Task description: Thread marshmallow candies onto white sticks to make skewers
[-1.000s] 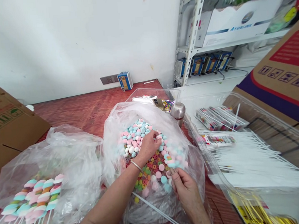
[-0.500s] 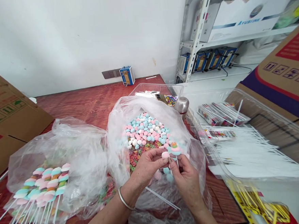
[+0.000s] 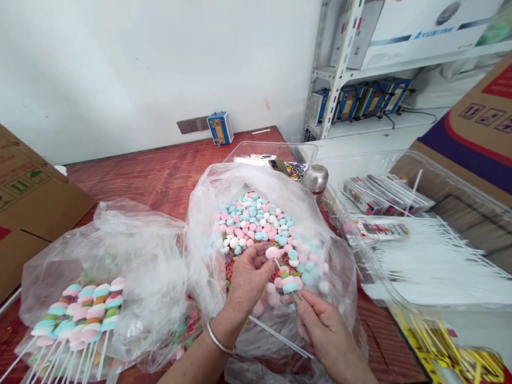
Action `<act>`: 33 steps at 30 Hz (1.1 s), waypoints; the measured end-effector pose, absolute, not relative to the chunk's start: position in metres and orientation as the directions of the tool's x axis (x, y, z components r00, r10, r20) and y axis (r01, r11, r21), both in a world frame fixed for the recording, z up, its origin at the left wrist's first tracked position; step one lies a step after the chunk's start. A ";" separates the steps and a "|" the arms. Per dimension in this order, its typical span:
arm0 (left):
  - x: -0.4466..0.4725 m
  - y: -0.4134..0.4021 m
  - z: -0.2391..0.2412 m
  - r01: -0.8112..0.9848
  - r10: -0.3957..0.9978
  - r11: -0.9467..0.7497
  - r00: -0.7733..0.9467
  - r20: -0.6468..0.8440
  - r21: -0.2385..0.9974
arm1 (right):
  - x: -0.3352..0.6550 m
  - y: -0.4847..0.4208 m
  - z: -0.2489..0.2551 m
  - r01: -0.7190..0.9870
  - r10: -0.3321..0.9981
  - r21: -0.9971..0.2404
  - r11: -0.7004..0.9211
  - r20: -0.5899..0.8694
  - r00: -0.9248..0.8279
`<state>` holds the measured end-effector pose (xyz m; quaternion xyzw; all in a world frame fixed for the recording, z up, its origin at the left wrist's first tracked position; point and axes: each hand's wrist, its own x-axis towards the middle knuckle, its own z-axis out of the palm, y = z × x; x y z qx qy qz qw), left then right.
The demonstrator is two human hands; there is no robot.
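Observation:
My left hand (image 3: 253, 271) pinches a pink-and-white marshmallow (image 3: 272, 253) between thumb and fingertips. Just below it, my right hand (image 3: 319, 316) grips a marshmallow skewer (image 3: 291, 284), a white stick threaded with pastel marshmallows and ring-shaped cereal. The skewer leans up and left, its bare tip meeting the underside of the pink marshmallow; how deep it goes I cannot tell. Both hands are over an open clear plastic bag (image 3: 200, 219) of loose pink, blue and white marshmallows (image 3: 258, 221) and coloured cereal rings (image 3: 230, 267). Loose white sticks (image 3: 281, 336) lie under my wrists.
Finished-looking skewers (image 3: 78, 315) lie on another plastic bag (image 3: 145, 240) at left. To the right, a clear bin (image 3: 375, 265) holds many white sticks (image 3: 445, 266) and small packets (image 3: 385, 194). A metal flask (image 3: 315, 179) stands behind the bag. Cardboard boxes (image 3: 14, 191) flank the red-brown table (image 3: 140, 171).
The skewer has tilted from upright to leaning left, its tip now at the pink marshmallow. My left hand has raised that marshmallow slightly while my right hand has dropped lower. The view has shifted a little.

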<state>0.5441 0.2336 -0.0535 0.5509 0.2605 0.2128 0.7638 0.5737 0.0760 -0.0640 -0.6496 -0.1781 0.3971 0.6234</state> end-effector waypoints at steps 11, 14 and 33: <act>0.543 0.226 -0.063 -0.040 0.603 0.252 0.788 -0.125 0.967 | 0.569 0.082 -0.069 -0.497 0.670 -0.863 -0.093 -0.423 0.610; 0.543 0.225 -0.065 -0.041 0.596 0.234 0.795 -0.111 0.971 | 0.567 0.085 -0.063 -0.523 0.660 -0.848 -0.091 -0.444 0.605; 0.527 0.216 -0.076 -0.148 0.559 0.116 0.827 0.059 0.982 | 0.578 0.092 -0.095 0.313 0.616 -0.902 -0.298 0.068 0.785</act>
